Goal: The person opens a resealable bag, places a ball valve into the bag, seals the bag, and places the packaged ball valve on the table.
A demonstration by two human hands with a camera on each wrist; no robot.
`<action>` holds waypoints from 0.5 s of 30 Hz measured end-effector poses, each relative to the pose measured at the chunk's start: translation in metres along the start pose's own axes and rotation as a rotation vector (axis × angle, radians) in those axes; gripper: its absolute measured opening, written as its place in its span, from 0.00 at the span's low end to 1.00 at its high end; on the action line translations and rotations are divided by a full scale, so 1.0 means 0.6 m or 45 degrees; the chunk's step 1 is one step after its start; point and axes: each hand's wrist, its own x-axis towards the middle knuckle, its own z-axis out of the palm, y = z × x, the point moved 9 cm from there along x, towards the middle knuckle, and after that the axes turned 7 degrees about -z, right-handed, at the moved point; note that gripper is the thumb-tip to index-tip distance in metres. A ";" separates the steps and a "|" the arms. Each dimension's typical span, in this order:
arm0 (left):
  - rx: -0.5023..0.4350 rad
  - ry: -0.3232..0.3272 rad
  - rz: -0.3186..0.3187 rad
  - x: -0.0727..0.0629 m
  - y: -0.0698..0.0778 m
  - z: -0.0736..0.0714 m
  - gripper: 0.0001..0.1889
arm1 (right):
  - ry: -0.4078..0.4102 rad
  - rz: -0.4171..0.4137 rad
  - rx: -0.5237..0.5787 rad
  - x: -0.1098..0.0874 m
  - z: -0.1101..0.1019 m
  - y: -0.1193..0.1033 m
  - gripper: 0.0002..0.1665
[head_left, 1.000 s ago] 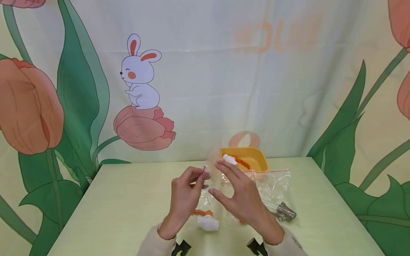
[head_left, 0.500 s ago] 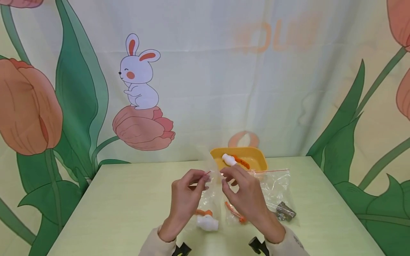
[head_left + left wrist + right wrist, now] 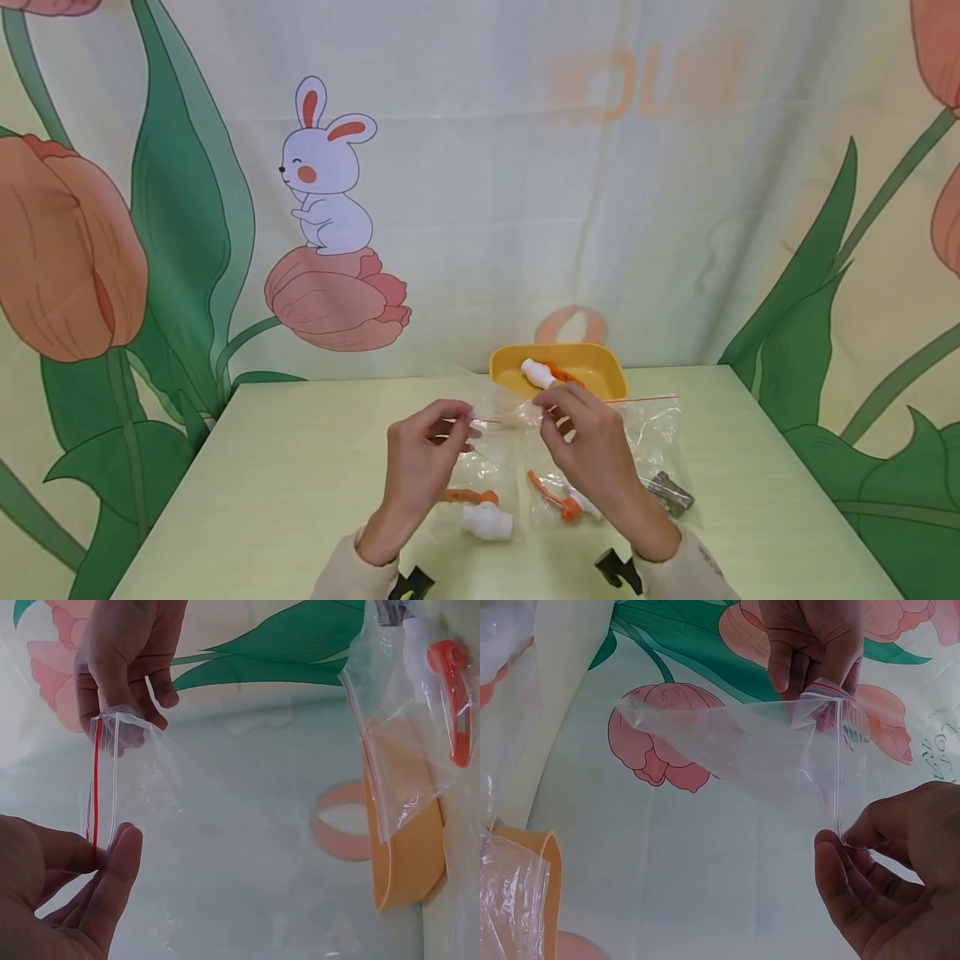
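Note:
Both hands pinch the mouth of a clear zip bag (image 3: 161, 780), which has a red line along its edge. My left hand (image 3: 422, 454) holds one end of the zip strip between thumb and fingers, and my right hand (image 3: 596, 442) holds the other end. The strip is stretched between them above the table. Below the hands lie a white bulb-shaped part (image 3: 487, 522) and an orange stick-like part (image 3: 474, 496), behind clear film. Under my right hand is another orange part (image 3: 558, 500) with a round end; a white piece beside it is partly hidden by my wrist.
At the table's back edge stands a yellow tray (image 3: 501, 371) with a white part (image 3: 537, 372) and an orange part (image 3: 564, 374) in it. A larger clear zip bag (image 3: 652, 433) lies at the right, with a dark grey rolled piece (image 3: 670, 493) at its lower end.
My right hand has gone from spread fingers to pinching the bag's mouth. The hands have moved apart, and the red zip line now runs nearly level between them.

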 end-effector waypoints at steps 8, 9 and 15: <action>0.000 -0.030 -0.022 0.002 -0.007 -0.005 0.06 | -0.025 0.009 -0.028 -0.002 -0.003 0.010 0.11; 0.002 -0.032 -0.021 0.002 -0.007 -0.005 0.06 | -0.028 0.012 -0.032 -0.002 -0.004 0.011 0.11; -0.001 -0.056 -0.049 0.001 -0.016 -0.005 0.06 | -0.044 0.034 -0.032 -0.003 -0.006 0.016 0.10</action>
